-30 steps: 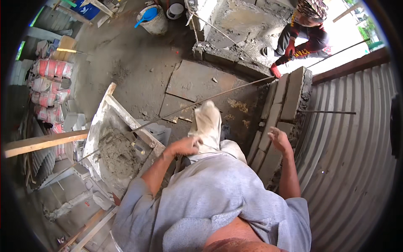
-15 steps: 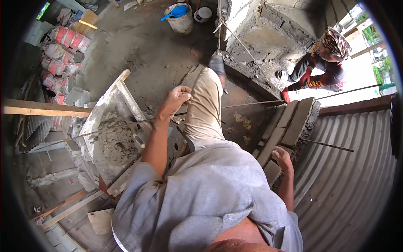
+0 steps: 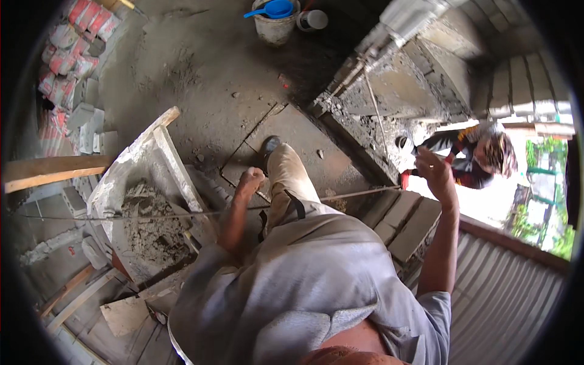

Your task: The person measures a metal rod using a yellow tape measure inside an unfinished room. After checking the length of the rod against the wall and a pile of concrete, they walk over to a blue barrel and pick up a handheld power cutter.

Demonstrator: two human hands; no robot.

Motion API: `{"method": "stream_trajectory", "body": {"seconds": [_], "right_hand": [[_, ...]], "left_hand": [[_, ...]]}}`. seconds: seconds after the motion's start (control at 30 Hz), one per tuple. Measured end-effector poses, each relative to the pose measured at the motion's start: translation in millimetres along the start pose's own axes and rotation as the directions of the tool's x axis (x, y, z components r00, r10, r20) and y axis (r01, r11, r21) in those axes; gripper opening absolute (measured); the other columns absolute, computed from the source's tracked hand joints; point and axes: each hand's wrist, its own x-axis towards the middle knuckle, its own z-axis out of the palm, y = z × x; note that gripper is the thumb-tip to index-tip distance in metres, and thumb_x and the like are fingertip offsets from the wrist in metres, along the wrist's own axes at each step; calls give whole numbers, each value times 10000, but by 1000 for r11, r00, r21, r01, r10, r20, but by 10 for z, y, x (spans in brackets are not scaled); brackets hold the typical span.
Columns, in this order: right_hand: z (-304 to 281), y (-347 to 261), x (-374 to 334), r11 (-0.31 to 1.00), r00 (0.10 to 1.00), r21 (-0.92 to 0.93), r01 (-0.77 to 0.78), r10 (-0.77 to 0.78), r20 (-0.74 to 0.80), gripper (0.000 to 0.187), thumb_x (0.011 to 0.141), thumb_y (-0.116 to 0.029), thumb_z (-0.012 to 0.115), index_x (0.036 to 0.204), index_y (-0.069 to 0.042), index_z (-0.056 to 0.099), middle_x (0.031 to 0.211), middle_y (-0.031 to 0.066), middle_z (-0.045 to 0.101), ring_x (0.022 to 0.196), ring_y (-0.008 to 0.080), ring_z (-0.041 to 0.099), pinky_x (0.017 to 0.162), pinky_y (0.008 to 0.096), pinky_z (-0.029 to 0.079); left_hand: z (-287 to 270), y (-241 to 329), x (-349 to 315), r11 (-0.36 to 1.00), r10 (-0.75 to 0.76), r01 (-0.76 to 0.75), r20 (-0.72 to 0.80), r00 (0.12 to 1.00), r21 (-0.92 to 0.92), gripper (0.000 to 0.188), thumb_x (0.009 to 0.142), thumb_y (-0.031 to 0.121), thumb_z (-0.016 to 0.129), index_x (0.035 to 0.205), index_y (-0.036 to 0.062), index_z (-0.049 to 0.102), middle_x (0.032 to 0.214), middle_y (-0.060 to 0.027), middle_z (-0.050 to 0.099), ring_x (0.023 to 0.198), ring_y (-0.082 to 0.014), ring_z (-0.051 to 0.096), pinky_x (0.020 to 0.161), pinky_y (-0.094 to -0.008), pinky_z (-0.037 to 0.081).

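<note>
My left hand [image 3: 250, 181] is beside my left knee, its fingers curled in, with nothing visible in them. Raised with its fingers apart and holding nothing, my right hand [image 3: 435, 170] appears in front of a crouching co-worker [image 3: 480, 155]. Below that hand, concrete blocks [image 3: 415, 228] form a wall top at my right. To the left of my left hand stands a white-edged mortar trough [image 3: 109, 198] with wet grey mortar [image 3: 152, 225] inside. A thin rod or line [image 3: 359, 193] stretches across in front of my body.
A bucket [image 3: 274, 29] holding a blue dipper [image 3: 272, 8] stands far ahead, a small white pail [image 3: 312, 20] beside it. Red-and-white sacks [image 3: 64, 58] are piled far left. A wooden beam [image 3: 55, 171] juts in from the left. Corrugated sheeting [image 3: 505, 292] lies near right.
My right hand has risen from beside the blocks and moved forward. My left hand stays near my knee, its fingers curled. The view has shifted, and my front foot now stands on the floor slab.
</note>
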Motion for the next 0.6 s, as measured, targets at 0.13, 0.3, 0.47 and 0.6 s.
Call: {"method": "stream_trajectory", "body": {"seconds": [0.13,0.3,0.47,0.6], "right_hand": [[27,-1077,1792,978,984,-129,165,-171,-40,349,885,-173,664,1196,-21,616,1099,186,673,1030,334,652,868,364,508],[-11,-1537,3580,949,970,-229,219,-238,-58,383,891,-225,658,1219,-35,605,1187,196,634,1079,357,618,912,377,488],[-107,-1264,4289,888,976,-437,142,-199,-86,407,921,-244,622,1235,10,574,1225,248,592,1133,397,567,962,434,453],[-40,-1082,4289,883,953,-406,235,-291,-83,372,891,-216,654,1189,-3,589,1178,222,602,1103,398,560,970,451,439]], "left_hand": [[-236,-318,632,968,-241,232,-94,966,-100,165,853,169,619,931,23,629,765,-76,635,592,-180,585,510,-341,463],[-677,-495,889,867,-495,483,-112,862,-120,177,886,202,555,896,39,625,712,-71,606,628,-168,586,521,-343,453],[-1168,-274,945,817,-552,524,-66,831,-239,139,848,182,605,904,57,629,757,-79,627,630,-197,596,533,-353,473],[-1591,231,1042,807,-518,494,13,855,-324,152,856,183,601,961,76,625,806,-74,647,667,-186,617,593,-340,496]]}}
